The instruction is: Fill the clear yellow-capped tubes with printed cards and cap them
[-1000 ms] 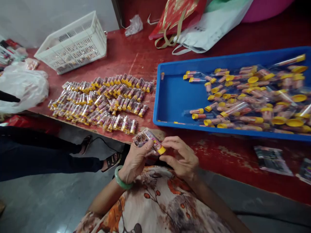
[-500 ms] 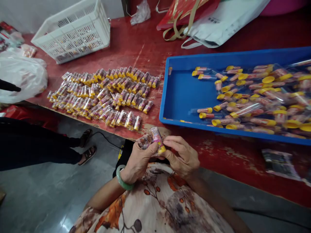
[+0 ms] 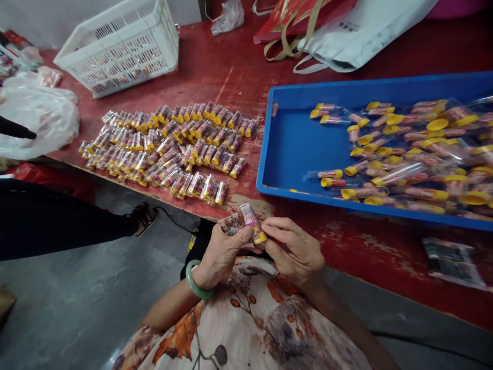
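Observation:
Close to my body, at the table's front edge, my left hand is closed on a printed label tube with a yellow lower end. A printed paper sheet or stack of labels also sits in that hand, behind the tube. My right hand meets the tube from the right, its thumb and fingertips pinched at the tube's edge. Whether a plastic tube lies inside the label, I cannot tell. Rows of small labelled tubes with yellow caps lie on the red table to the left.
At the right, a blue tray holds many clear tubes with yellow caps. A white basket stands at back left, bags at the back. A dark packet lies at front right. Another person's leg is at left.
The view has shifted slightly, moving the table things a little to the right. Both hands keep their hold on the tube. The other person's foot at left has moved a little.

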`<state>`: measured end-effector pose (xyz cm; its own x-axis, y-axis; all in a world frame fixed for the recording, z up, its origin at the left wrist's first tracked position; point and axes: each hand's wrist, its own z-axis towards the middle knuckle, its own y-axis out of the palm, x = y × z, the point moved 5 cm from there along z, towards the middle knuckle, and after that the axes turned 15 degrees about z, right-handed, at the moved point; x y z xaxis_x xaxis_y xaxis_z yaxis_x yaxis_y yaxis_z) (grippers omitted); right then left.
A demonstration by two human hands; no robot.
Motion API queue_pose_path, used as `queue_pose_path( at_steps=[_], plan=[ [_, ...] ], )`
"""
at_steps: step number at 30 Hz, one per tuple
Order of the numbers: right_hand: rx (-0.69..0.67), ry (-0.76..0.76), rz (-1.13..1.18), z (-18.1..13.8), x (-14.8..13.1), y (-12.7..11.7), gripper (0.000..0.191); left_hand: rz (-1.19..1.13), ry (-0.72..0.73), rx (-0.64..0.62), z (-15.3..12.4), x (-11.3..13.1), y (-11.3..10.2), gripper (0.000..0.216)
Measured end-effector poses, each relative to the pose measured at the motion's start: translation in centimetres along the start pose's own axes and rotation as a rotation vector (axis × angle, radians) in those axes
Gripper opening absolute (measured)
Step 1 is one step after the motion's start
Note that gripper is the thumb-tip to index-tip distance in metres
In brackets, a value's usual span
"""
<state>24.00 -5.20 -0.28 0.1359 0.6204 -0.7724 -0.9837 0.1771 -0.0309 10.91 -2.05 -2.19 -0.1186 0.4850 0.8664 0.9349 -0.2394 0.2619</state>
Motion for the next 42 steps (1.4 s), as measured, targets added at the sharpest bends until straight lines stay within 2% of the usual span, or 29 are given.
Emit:
queue_pose_path(
  at_steps=[16, 32, 42],
  plan=[
    [0.075, -0.139, -0.254, -1.0, -0.9, 0.7, 0.031, -0.03, 0.0, 0.056, -0.5, -0.3, 0.3, 0.027],
    [-0.002, -0.269, -0.41, -1.8, -0.3, 1.6, 0.037, -0.083, 0.01, 0.089, -0.5, -1.2, -0.5, 0.028],
    [-0.027, -0.334, -0.524, -2.1, -0.1, 3.3, 0.02, -0.122, 0.018, 0.169, -0.9, -1.2, -1.8, 0.041]
  ],
)
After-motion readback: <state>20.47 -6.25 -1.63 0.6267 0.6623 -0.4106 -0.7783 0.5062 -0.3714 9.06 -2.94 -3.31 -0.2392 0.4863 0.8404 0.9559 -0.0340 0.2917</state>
